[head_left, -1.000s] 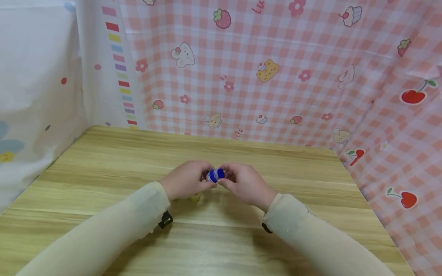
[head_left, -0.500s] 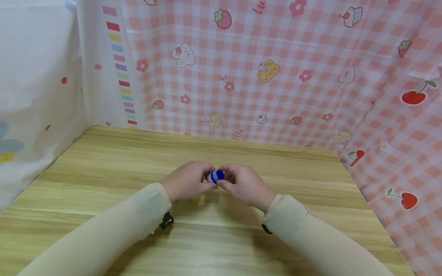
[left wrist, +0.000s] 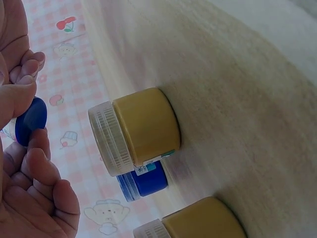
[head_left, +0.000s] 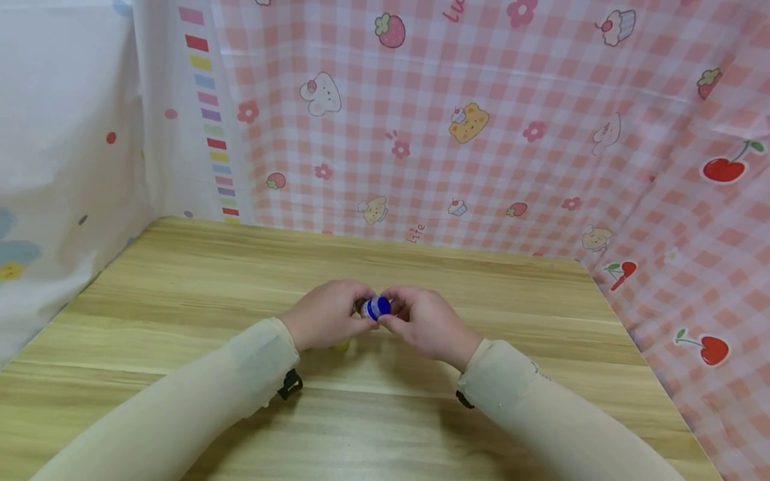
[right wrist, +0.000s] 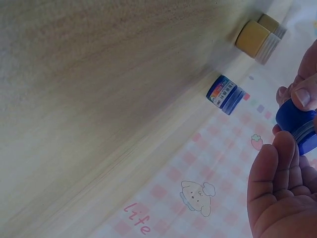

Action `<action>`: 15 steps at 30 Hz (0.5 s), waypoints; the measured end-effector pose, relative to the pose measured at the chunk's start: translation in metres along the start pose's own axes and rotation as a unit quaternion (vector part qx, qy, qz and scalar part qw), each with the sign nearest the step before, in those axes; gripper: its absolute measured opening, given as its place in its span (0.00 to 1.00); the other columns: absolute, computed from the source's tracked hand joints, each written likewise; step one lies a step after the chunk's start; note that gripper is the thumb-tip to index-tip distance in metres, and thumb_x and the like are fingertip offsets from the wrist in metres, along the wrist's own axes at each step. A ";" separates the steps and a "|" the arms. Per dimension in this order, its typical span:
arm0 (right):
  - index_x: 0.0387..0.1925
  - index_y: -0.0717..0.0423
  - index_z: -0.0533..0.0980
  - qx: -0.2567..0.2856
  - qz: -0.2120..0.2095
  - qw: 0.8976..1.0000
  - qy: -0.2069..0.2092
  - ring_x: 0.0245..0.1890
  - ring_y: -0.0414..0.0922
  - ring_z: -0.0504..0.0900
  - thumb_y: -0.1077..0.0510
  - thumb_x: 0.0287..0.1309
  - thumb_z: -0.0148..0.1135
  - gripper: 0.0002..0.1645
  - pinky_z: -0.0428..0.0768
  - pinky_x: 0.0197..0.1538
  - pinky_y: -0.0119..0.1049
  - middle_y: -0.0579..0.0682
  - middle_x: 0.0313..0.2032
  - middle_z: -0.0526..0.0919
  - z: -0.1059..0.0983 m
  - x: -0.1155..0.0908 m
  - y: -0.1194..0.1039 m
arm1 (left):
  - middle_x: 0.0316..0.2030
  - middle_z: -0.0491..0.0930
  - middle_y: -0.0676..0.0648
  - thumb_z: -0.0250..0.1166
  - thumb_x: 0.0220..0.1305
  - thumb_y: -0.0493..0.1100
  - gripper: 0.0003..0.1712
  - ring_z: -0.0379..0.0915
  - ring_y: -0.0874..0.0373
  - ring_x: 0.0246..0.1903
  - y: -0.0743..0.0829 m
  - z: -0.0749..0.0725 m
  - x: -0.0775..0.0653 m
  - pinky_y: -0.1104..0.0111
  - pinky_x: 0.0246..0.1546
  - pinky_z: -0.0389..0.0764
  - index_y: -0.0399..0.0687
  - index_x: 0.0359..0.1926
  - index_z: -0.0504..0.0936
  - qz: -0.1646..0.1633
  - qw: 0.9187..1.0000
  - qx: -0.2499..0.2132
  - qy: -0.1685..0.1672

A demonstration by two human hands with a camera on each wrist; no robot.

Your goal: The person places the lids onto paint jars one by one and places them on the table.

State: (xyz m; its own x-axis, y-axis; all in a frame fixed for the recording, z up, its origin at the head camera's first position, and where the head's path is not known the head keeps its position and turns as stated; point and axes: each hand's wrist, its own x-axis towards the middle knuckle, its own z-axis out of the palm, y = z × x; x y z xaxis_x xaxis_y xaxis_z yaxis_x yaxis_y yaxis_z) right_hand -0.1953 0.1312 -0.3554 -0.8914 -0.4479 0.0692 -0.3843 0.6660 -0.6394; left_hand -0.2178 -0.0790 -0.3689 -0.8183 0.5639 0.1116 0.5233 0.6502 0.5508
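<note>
Both hands hold a small blue paint jar point(head_left: 377, 307) between them, tilted above the table. My left hand point(head_left: 327, 314) grips one end, its thumb lying on the blue side in the right wrist view. My right hand point(head_left: 430, 324) pinches the other end with thumb and fingers. A clear lid rim shows between the blue parts. Below stands a yellow jar point(left wrist: 148, 124) with a clear lid, upright on the table, and behind it a second blue jar point(left wrist: 152, 179). Another yellow jar point(left wrist: 205, 223) stands nearby, partly cut off. In the head view the left hand mostly hides these jars.
The wood-grain table point(head_left: 385, 414) meets a pink checked cloth point(head_left: 421, 133) at the back and right. A white cloth point(head_left: 66, 133) hangs at the left. Black straps point(head_left: 291, 385) show at the cream sleeves.
The held blue jar has turned slightly, so its blue end faces me more. Both hands stay almost in place around it, and the head view shifts a little.
</note>
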 end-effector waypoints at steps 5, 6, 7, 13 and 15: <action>0.53 0.55 0.82 0.013 0.009 1.000 -0.001 0.33 0.38 0.81 0.56 0.70 0.69 0.14 0.82 0.37 0.32 0.46 0.37 0.86 0.000 0.000 0.000 | 0.34 0.83 0.57 0.74 0.67 0.50 0.13 0.77 0.62 0.33 0.002 -0.002 0.000 0.65 0.40 0.80 0.50 0.47 0.86 -0.005 1.000 0.000 0.001; 0.53 0.54 0.82 0.015 0.012 1.000 -0.001 0.33 0.39 0.81 0.55 0.70 0.69 0.13 0.82 0.36 0.32 0.46 0.37 0.86 0.000 0.000 0.000 | 0.34 0.83 0.57 0.74 0.67 0.50 0.13 0.77 0.62 0.33 0.002 -0.002 0.000 0.66 0.40 0.80 0.50 0.47 0.86 -0.005 1.000 0.001 0.000; 0.52 0.53 0.82 0.017 0.015 1.000 0.000 0.33 0.39 0.81 0.55 0.70 0.69 0.13 0.82 0.36 0.33 0.45 0.36 0.86 0.000 0.000 0.000 | 0.34 0.83 0.57 0.74 0.67 0.50 0.13 0.77 0.62 0.32 0.002 -0.002 0.000 0.66 0.40 0.80 0.50 0.47 0.86 -0.005 1.000 0.001 0.000; 0.47 0.50 0.83 0.018 0.025 1.000 0.006 0.31 0.40 0.80 0.52 0.69 0.70 0.10 0.80 0.32 0.34 0.44 0.34 0.86 0.001 -0.001 0.001 | 0.33 0.82 0.57 0.74 0.68 0.51 0.13 0.76 0.62 0.32 0.002 -0.002 0.001 0.66 0.38 0.79 0.51 0.46 0.85 -0.007 1.000 0.003 0.000; 0.48 0.51 0.83 0.018 0.023 1.000 0.006 0.31 0.40 0.80 0.52 0.69 0.70 0.11 0.80 0.32 0.33 0.44 0.35 0.86 0.001 -0.001 0.001 | 0.32 0.82 0.57 0.74 0.68 0.51 0.13 0.76 0.62 0.31 0.001 -0.002 0.001 0.66 0.38 0.79 0.51 0.46 0.85 -0.006 1.000 0.003 0.001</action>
State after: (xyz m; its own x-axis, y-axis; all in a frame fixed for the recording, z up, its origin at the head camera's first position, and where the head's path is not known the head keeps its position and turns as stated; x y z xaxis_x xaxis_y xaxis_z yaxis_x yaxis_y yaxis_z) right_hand -0.1943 0.1319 -0.3570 -0.9110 -0.4094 0.0486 -0.3340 0.6637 -0.6693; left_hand -0.2182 -0.0789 -0.3661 -0.8245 0.5556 0.1073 0.5157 0.6598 0.5466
